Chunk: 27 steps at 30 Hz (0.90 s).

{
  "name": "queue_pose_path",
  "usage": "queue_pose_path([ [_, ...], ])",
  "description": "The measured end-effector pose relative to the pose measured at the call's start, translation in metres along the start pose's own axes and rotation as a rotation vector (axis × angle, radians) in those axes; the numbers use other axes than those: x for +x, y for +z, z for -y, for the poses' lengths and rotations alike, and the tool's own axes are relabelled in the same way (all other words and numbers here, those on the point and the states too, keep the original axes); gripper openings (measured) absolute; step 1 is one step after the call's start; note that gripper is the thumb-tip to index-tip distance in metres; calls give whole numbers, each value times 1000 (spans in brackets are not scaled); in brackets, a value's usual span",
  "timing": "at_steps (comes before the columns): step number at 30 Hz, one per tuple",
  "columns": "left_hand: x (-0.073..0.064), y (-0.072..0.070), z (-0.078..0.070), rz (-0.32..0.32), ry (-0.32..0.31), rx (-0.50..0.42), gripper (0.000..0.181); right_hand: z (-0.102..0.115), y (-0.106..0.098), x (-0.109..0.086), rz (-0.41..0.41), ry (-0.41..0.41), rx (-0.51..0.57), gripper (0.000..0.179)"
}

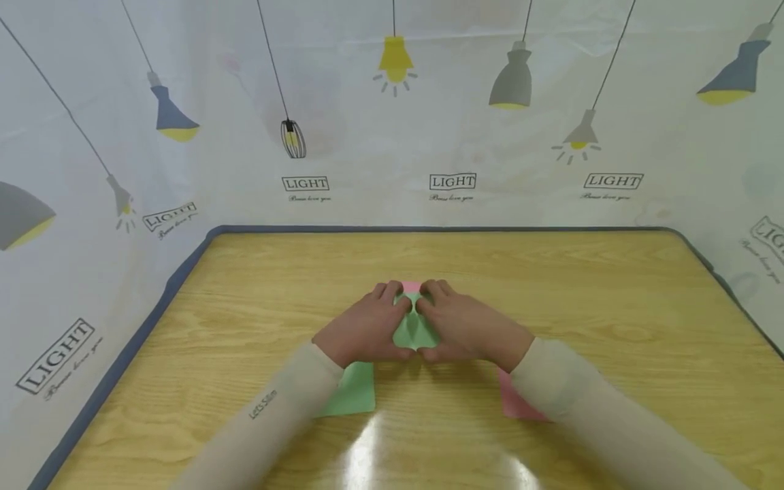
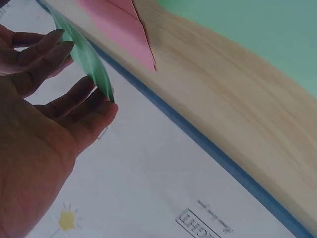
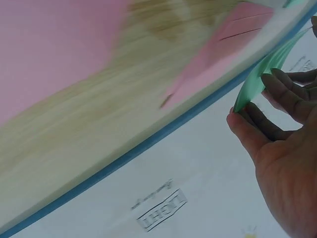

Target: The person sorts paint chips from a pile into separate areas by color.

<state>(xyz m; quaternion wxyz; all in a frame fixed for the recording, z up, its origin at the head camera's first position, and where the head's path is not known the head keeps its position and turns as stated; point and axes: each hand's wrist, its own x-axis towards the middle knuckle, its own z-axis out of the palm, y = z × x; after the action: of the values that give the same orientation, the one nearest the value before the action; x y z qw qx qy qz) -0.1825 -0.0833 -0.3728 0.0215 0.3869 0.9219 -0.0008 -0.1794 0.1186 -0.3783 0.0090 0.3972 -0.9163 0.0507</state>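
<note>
Green paper (image 1: 405, 335): above tabletop (image 1: 275, 292), bent, seemingly mid-fold
Left hand (image 1: 366, 329): pinching one side
Right hand (image 1: 473, 327): pinching the other
Pink paper (image 1: 412, 287): beyond, creased
Green sheet (image 1: 358, 391), pink sheet (image 1: 517, 400): seemingly unfolded

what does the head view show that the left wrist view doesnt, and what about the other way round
Only the head view shows the left sleeve, the right sleeve and the pink sheet partly hidden by the right sleeve.

Only the left wrist view shows the palm side of the left hand and a sharp corner of the creased pink paper.

Both show that hand pinching the green paper, part of the creased pink paper, a flat green sheet, the wooden table and the wall covering printed with LIGHT.
</note>
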Motion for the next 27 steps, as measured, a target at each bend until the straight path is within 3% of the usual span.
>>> queue_pose_path([
  [5,-40,-5,14,-24,-50,-37,63,27,-1,25,4,-72,-8,58],
  [12,-82,5,27,-44,-112,-100,63,60,7,50,64,-124,-47,61],
  [20,-98,18,31,-16,-159,-170,65,75,21,60,99,-130,-50,61],
  [27,-105,27,33,-11,-150,-168,66,83,31,65,136,-122,-76,68],
])
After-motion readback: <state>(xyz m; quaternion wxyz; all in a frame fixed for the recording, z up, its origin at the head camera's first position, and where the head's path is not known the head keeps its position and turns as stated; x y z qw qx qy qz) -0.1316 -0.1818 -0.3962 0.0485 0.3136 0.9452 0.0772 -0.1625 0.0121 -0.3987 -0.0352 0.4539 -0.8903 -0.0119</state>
